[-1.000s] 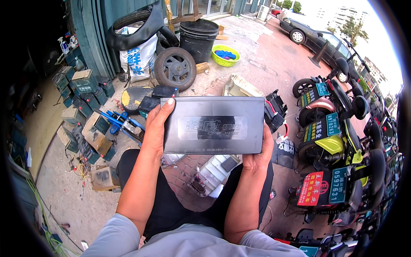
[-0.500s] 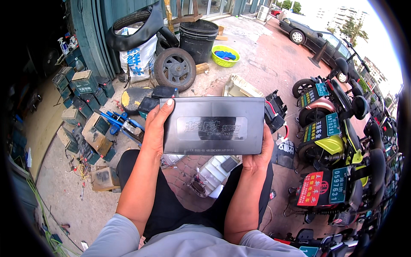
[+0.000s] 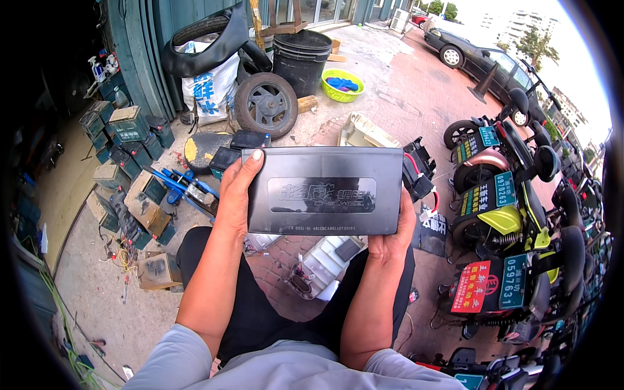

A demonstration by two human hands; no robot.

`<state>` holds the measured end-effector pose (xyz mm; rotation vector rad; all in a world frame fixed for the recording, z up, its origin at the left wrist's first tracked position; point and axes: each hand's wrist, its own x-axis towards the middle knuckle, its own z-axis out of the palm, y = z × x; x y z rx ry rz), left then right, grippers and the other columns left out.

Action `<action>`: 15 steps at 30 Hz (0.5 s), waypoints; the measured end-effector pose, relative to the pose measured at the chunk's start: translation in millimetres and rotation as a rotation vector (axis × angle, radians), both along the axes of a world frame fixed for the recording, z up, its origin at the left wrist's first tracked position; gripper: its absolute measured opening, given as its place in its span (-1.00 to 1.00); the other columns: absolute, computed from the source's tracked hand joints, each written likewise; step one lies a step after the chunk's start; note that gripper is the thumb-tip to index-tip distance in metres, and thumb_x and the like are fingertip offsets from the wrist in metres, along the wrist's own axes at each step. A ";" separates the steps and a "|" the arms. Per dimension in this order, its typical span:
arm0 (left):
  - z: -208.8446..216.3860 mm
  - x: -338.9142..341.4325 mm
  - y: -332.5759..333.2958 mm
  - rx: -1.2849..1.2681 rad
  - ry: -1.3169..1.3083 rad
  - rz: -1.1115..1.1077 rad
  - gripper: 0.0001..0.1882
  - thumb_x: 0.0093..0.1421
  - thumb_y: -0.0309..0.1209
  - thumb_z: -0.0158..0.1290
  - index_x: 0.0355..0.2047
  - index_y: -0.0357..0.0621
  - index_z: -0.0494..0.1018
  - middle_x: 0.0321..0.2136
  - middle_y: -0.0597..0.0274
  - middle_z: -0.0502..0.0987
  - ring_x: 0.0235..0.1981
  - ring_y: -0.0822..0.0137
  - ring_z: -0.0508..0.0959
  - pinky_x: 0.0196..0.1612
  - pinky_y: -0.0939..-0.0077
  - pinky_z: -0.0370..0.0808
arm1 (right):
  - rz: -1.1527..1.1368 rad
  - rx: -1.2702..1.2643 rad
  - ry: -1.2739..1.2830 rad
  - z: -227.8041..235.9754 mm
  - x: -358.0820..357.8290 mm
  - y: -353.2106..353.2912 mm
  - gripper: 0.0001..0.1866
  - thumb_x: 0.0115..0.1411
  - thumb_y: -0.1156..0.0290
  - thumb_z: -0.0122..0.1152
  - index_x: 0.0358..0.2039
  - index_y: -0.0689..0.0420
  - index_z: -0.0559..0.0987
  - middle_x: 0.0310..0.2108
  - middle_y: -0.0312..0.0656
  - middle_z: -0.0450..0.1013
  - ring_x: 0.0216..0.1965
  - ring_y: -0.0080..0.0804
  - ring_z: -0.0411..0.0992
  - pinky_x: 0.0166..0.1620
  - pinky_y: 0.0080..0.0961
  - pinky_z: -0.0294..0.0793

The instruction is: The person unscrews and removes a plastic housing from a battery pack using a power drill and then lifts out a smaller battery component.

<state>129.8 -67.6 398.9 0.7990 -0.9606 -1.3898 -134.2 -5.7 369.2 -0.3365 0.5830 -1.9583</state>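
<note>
A black rectangular battery (image 3: 323,224) is held up between both my hands, its flat face with a raised panel turned toward me. My left hand (image 3: 239,188) grips its left end, the thumb lying over the top left corner. Around the lower right end my right hand (image 3: 395,231) is closed, with part of its fingers hidden behind the block. Beneath, between my knees, lies a whitish plastic casing (image 3: 323,263) on the brick paving. Just past the battery's right end sits a black plastic holder (image 3: 419,170) with red and white wires.
Used batteries (image 3: 130,123) stand in several stacks at the left, near a blue floor jack (image 3: 185,188). Ahead are a wheel (image 3: 265,105), a black bucket (image 3: 300,65) and a lime basin (image 3: 342,93). Parked electric scooters (image 3: 494,214) line the right side; a dark car (image 3: 484,55) stands beyond.
</note>
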 end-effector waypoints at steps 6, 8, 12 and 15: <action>2.1 -0.9 1.3 0.005 0.000 0.000 -0.39 0.38 0.04 0.22 0.09 -0.33 0.53 -0.13 0.07 0.67 -0.18 0.36 0.70 -0.08 0.51 0.64 | -0.021 0.002 0.003 -0.2 0.0 -0.3 -0.67 0.48 0.31 0.17 0.06 0.30 0.64 -0.08 -0.13 0.67 -0.09 -0.28 0.66 -0.01 -0.33 0.69; 3.0 -1.1 1.8 0.003 -0.002 0.000 -0.39 0.38 0.04 0.23 0.09 -0.33 0.53 -0.13 0.07 0.67 -0.18 0.36 0.70 -0.08 0.51 0.64 | -0.019 0.005 0.006 -1.3 -1.2 -0.9 -0.66 0.48 0.30 0.17 0.06 0.30 0.63 -0.07 -0.13 0.67 -0.09 -0.28 0.66 -0.01 -0.32 0.69; 1.4 -0.9 0.7 0.005 0.007 -0.008 -0.37 0.37 0.05 0.23 0.10 -0.33 0.52 -0.12 0.07 0.67 -0.18 0.36 0.70 -0.07 0.50 0.64 | -0.006 -0.007 0.006 -0.8 -1.1 -0.9 -0.65 0.49 0.30 0.16 0.08 0.31 0.63 -0.06 -0.12 0.67 -0.07 -0.26 0.66 0.01 -0.30 0.69; 1.3 -1.0 0.7 0.006 0.003 -0.011 -0.36 0.37 0.06 0.23 0.10 -0.32 0.52 -0.12 0.06 0.67 -0.18 0.35 0.70 -0.07 0.50 0.64 | -0.001 -0.017 0.008 -1.1 -0.7 -1.2 -0.64 0.49 0.30 0.15 0.09 0.32 0.62 -0.05 -0.11 0.67 -0.06 -0.25 0.66 0.03 -0.30 0.69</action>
